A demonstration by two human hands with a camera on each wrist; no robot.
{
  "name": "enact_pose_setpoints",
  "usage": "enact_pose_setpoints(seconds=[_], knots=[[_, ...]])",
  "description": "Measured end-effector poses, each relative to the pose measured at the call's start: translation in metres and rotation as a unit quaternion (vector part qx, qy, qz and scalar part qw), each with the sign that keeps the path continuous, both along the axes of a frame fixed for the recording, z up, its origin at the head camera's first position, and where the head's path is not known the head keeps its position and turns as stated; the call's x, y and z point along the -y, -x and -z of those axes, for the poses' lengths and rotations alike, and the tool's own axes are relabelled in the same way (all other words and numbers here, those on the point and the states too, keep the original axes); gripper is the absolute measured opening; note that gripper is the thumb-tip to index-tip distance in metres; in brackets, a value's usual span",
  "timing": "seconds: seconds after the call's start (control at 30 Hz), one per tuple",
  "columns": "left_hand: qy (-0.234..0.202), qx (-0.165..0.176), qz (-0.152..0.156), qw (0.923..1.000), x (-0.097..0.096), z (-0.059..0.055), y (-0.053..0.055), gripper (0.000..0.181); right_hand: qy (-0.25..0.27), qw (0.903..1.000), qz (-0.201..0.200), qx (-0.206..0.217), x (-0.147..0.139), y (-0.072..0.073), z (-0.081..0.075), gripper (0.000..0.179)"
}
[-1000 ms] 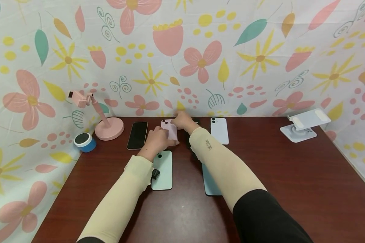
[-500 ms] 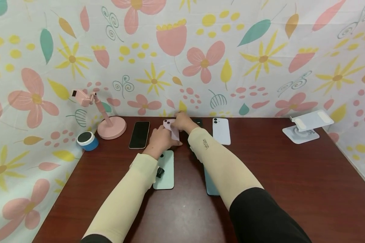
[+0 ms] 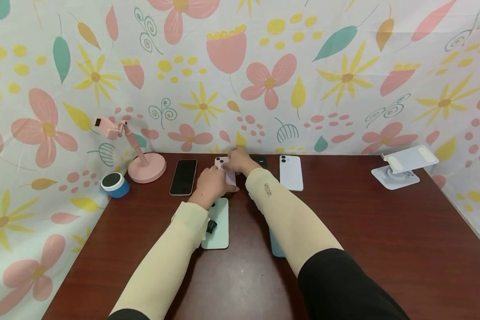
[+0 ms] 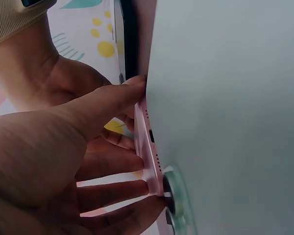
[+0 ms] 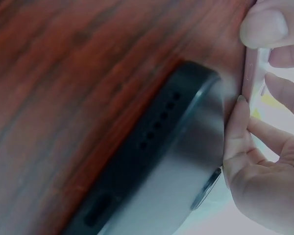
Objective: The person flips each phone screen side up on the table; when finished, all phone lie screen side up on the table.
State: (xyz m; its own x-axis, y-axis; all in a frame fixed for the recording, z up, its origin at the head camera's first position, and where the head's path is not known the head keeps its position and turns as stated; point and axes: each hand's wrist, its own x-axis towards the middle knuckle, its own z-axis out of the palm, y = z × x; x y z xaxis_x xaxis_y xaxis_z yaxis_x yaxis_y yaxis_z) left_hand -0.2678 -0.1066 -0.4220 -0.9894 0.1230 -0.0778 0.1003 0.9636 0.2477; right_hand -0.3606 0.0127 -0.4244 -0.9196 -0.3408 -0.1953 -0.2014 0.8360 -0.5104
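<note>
On the tabletop [image 3: 242,289], beyond the mint phone [image 3: 221,229], the left hand [image 3: 210,182] grips the pink phone [image 3: 230,177] by its edges, though whether the right hand [image 3: 241,161] pinches or merely touches it is unclear.

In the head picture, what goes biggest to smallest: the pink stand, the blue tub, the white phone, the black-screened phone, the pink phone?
1. Pink stand
2. White phone and black-screened phone: too alike to rank
3. Blue tub

Pink phone: hands partly cover it, so I can't place it.

Floral wall covering [image 3: 240,106], glossy reddish-brown table [image 3: 356,231]
</note>
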Motion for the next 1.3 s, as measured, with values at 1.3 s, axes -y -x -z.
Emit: enact_pose_setpoints(seconds=[1.3], knots=[[0.015, -0.007, -0.007, 0.9998, -0.0011, -0.0070, -0.0017, 0.037, 0.030, 0.9989, 0.032, 0.017, -0.0008, -0.0036, 0.0004, 0.051]])
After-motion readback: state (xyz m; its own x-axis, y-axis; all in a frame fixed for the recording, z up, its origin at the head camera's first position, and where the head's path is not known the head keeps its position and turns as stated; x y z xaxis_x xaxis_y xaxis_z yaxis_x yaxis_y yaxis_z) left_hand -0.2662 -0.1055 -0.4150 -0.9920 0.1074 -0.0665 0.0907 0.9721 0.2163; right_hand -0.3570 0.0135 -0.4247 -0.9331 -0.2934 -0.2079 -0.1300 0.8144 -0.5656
